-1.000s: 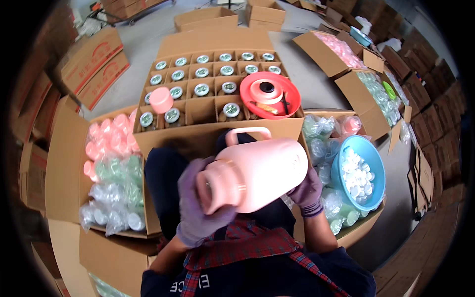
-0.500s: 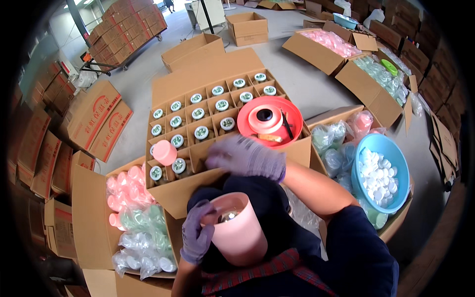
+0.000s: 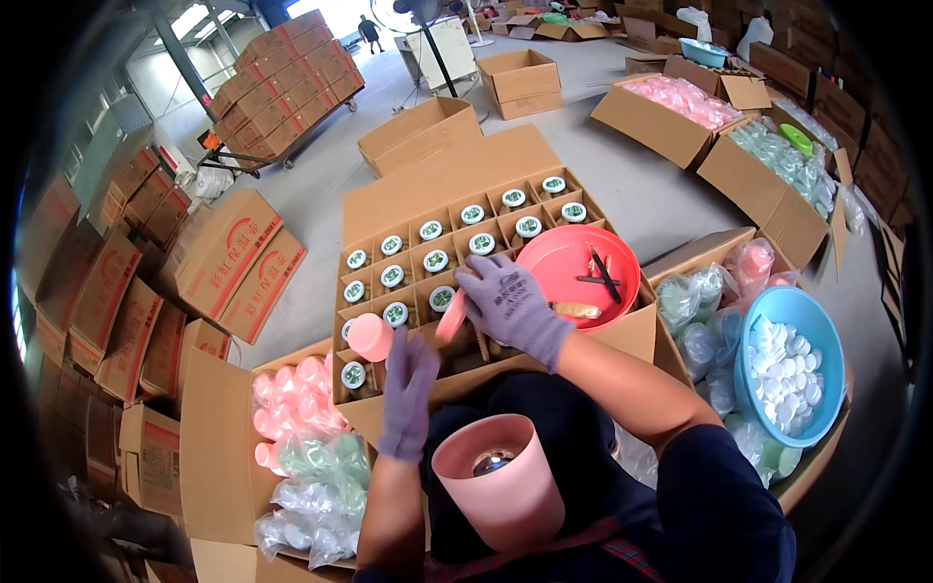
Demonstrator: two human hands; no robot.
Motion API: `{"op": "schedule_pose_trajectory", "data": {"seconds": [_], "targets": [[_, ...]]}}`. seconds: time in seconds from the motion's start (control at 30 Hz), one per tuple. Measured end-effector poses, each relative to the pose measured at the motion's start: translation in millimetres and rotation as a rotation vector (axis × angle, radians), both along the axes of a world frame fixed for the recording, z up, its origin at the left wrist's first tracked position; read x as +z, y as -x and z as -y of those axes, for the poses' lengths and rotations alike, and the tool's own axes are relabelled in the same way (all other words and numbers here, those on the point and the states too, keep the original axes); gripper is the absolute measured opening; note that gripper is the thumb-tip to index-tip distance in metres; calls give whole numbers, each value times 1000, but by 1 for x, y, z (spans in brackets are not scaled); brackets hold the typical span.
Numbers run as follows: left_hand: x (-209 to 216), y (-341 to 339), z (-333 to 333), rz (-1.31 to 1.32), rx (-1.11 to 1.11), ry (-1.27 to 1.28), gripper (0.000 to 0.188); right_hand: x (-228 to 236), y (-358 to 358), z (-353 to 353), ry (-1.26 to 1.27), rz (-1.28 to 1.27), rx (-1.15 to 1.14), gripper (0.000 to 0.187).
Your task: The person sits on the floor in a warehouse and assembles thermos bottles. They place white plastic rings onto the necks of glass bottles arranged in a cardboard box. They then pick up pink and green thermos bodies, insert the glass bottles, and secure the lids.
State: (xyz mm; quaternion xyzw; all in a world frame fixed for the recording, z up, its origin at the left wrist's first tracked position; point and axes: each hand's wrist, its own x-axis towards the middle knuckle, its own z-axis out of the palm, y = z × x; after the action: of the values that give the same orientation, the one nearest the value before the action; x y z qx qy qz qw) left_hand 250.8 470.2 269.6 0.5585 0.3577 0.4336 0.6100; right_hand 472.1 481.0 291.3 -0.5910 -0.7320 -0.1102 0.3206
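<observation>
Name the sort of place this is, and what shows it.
Probably a packing or assembly workshop, perhaps in a warehouse: a tall stack of cartons, a partitioned carton holding rows of round-topped items, and a blue basin of small white parts.

Open-topped cylindrical vessel, pale pink, silvery within; salmon-pink round plastic part; right grip and left grip, both in knitted gloves, lilac-grey to my eye, the right darkly printed across the back; coral-red round plastic tray; sky-blue round plastic basin with white round caps; brown cardboard carton; white-rimmed, green-patterned round bottle tops; red plaid cloth.
</observation>
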Motion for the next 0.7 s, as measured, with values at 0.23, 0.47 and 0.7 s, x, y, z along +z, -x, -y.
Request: {"op": "schedule_pose_trajectory", "data": {"seconds": [0.23, 0.47, 0.7], "targets": [[-95, -42, -76, -230, -245, -320, 64, -80, 6, -22, 386, -82, 145, 54], [-36, -3, -38, -280, -15, -302, 52, -65, 26, 15, 153, -590, 582, 48], [36, 9, 45, 187, -158, -77, 52, 28, 46, 85, -260, -135, 422, 61]]}}
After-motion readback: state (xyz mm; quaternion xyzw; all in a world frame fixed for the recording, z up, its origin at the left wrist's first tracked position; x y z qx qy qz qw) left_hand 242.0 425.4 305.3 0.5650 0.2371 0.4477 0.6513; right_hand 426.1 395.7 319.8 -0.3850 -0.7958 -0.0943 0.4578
